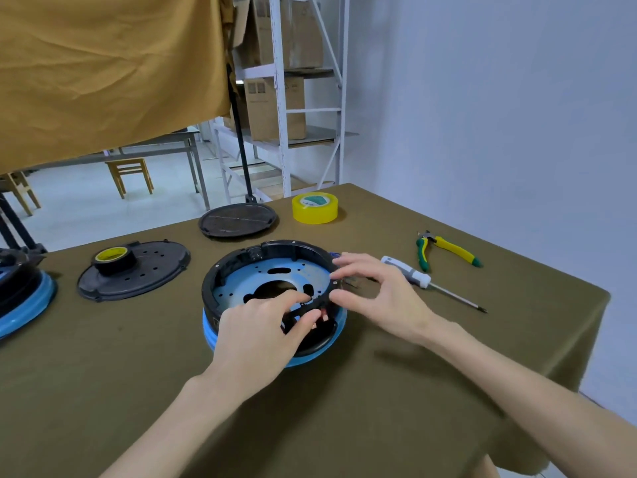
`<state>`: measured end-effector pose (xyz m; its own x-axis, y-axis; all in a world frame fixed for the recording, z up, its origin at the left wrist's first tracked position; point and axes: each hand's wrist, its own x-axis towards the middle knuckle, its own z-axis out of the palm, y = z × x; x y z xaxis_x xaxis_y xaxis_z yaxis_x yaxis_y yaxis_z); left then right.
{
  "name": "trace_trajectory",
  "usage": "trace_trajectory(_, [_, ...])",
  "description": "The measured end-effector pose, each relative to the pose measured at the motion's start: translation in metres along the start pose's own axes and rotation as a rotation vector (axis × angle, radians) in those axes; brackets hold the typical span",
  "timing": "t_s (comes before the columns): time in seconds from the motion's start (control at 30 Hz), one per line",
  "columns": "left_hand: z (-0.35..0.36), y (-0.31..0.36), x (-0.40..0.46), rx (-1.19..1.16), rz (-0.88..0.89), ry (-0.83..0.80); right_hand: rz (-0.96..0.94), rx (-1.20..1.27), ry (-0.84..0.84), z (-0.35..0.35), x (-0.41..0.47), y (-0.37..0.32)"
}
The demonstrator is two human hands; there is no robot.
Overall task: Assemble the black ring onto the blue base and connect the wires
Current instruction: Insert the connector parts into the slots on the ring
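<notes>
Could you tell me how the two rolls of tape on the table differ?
The yellow tape roll rests directly on the table cloth at the far edge; the black tape roll sits on a black perforated disc to the left. The yellow roll looks wider. Both lie flat, untouched by either hand.

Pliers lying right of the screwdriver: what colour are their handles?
Yellow with green tips, seen in the head view.

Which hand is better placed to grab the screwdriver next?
Right. The right hand sits at the black ring's right edge, just beside the screwdriver; the left hand is busy at the ring's near edge.
</notes>
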<state>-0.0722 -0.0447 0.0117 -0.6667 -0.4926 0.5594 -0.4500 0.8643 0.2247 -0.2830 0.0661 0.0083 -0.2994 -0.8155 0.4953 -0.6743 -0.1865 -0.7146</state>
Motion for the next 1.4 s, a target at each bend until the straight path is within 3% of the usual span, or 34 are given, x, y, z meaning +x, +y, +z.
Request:
trace_trajectory(0.07, [0.0, -0.002, 0.001, 0.002, -0.003, -0.004, 0.052, -0.104, 0.311, -0.011, -0.008, 0.011])
trace_trajectory(0.13, [0.001, -0.002, 0.002, 0.02, 0.0, -0.007, 0.195, -0.382, 0.398, -0.027, -0.01, 0.024])
trace_trajectory(0.23, [0.0, 0.0, 0.002, 0.032, 0.0, 0.004, 0.303, -0.758, 0.192, -0.04, -0.014, 0.036])
trace_trajectory(0.33, [-0.002, 0.002, 0.002, 0.012, 0.003, 0.011, 0.308, -0.906, 0.034, -0.04, -0.012, 0.045])
trace_trajectory(0.53, [-0.005, 0.003, 0.002, 0.002, 0.004, -0.025, 0.325, -0.981, 0.032, -0.043, -0.011, 0.053])
trace_trajectory(0.7, [-0.006, 0.003, 0.002, -0.006, 0.003, -0.034, 0.343, -0.76, -0.009, -0.05, -0.018, 0.047])
trace_trajectory(0.87, [-0.009, 0.003, 0.003, -0.008, -0.034, -0.103, 0.2, -0.319, 0.174, -0.035, -0.034, 0.026])
trace_trajectory(0.97, [-0.012, 0.004, 0.003, -0.18, -0.085, -0.103, 0.062, -0.064, 0.216, -0.02, -0.033, -0.006])
trace_trajectory(1.13, [-0.025, 0.004, 0.011, -0.651, -0.185, -0.121, -0.048, 0.077, 0.104, 0.008, -0.027, -0.058])
trace_trajectory(1.23, [-0.03, 0.005, 0.009, -0.692, -0.038, -0.184, -0.109, 0.115, 0.062, 0.022, -0.025, -0.077])
trace_trajectory(1.4, [-0.031, 0.005, 0.006, -0.733, 0.04, -0.162, -0.118, 0.088, 0.046, 0.025, -0.022, -0.086])
